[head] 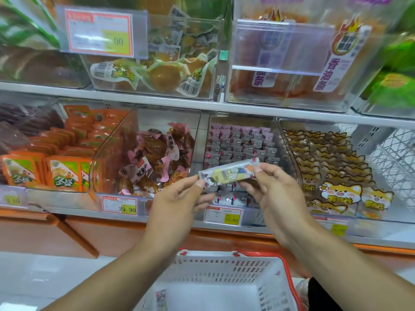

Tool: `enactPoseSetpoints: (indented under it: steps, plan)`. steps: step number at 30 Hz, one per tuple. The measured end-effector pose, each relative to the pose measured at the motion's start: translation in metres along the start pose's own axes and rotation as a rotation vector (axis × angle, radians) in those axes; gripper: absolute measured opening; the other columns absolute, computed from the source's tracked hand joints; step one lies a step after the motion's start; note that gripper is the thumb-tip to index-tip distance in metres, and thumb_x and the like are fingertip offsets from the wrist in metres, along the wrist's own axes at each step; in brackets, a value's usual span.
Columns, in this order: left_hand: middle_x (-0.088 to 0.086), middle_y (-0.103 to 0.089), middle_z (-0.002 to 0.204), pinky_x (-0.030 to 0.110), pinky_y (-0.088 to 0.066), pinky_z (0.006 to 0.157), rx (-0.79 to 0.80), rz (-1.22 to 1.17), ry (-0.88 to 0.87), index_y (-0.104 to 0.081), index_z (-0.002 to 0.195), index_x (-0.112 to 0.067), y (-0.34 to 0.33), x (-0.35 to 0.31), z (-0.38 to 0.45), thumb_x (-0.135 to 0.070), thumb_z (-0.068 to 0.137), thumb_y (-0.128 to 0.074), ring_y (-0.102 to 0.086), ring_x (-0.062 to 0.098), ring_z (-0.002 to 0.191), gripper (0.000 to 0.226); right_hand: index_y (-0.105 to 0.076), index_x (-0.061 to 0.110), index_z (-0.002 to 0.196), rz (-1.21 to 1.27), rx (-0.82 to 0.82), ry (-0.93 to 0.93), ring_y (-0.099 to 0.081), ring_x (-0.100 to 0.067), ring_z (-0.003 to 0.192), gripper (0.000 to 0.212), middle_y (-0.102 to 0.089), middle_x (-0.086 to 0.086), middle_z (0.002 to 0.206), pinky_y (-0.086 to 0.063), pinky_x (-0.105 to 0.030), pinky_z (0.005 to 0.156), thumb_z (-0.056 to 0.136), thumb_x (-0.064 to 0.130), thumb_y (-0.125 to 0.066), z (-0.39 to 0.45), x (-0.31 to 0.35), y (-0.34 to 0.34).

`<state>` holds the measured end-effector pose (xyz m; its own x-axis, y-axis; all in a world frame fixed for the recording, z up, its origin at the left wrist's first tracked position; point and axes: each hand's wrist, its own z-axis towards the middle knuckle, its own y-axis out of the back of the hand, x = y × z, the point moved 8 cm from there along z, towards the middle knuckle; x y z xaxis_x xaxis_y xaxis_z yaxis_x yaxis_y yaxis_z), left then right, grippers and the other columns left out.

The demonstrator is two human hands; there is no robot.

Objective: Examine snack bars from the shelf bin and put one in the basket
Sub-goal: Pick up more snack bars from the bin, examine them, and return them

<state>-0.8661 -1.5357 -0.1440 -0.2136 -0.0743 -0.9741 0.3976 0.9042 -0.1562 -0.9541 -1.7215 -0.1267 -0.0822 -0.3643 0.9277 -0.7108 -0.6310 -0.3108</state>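
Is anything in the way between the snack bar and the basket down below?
Nothing visible. Both hands, left hand and right hand, pinch the snack bar by its ends in front of the shelf bin. The white basket sits open-topped directly below, only air between.

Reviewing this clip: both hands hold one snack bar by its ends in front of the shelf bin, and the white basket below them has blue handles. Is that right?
One detail is off. In the head view the basket has red handles, not blue. The rest stands: the left hand and right hand each pinch an end of the snack bar in front of the shelf bin.
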Motion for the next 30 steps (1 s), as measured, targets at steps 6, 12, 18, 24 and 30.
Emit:
enactPoseSetpoints:
  steps: [6, 12, 18, 24, 30]
  plan:
    - [-0.002, -0.078, 0.082, 0.02, -0.06, 0.067, -0.081, -0.018, -0.02, -0.066, 0.096, -0.012, 0.017, -0.002, 0.004, -0.018, 0.103, -0.054, -0.077, 0.02, 0.087, 0.016, -0.069, 0.007, 0.104, -0.082, 0.08, -0.065, -0.075, -0.019, 0.082, 0.01, -0.076, -0.013, 0.104, -0.06, -0.026, 0.07, 0.097, 0.012, -0.065, 0.002, 0.002, -0.002]
    - [0.003, -0.078, 0.085, 0.021, -0.06, 0.07, -0.064, -0.018, -0.07, -0.062, 0.091, -0.017, 0.017, -0.005, 0.006, -0.02, 0.105, -0.05, -0.077, 0.021, 0.088, 0.019, -0.066, 0.007, 0.091, -0.057, 0.089, -0.082, -0.076, -0.017, 0.071, 0.011, -0.073, -0.009, 0.089, -0.061, -0.027, 0.067, 0.099, 0.004, -0.059, 0.005, 0.001, -0.005]
    - [0.001, -0.078, 0.083, 0.025, -0.062, 0.073, -0.088, -0.021, -0.05, -0.064, 0.093, -0.014, 0.021, -0.001, 0.006, -0.018, 0.104, -0.052, -0.077, 0.021, 0.086, 0.017, -0.056, 0.01, 0.113, -0.004, 0.292, -0.054, -0.075, -0.024, 0.097, 0.02, -0.075, -0.014, 0.112, -0.06, -0.028, 0.075, 0.095, 0.006, -0.064, 0.003, 0.004, -0.019]
    - [0.008, -0.078, 0.087, 0.021, -0.06, 0.068, -0.115, -0.093, -0.051, -0.065, 0.087, -0.015, 0.026, -0.004, 0.006, -0.01, 0.101, -0.056, -0.077, 0.023, 0.085, 0.017, -0.072, 0.032, 0.11, -0.361, 0.444, 0.205, -0.07, -0.021, 0.109, 0.039, -0.07, 0.007, 0.124, -0.057, -0.042, 0.095, 0.073, 0.023, -0.081, -0.004, 0.015, -0.025]
    - [0.007, -0.078, 0.096, 0.024, -0.06, 0.076, -0.068, -0.133, -0.127, -0.075, 0.1, -0.023, 0.023, -0.016, 0.005, -0.006, 0.097, -0.063, -0.077, 0.022, 0.087, 0.021, -0.074, 0.023, 0.103, -0.187, 0.366, 0.131, -0.076, -0.027, 0.085, 0.03, -0.076, -0.006, 0.107, -0.061, -0.031, 0.077, 0.074, 0.03, -0.081, 0.001, 0.011, -0.021]
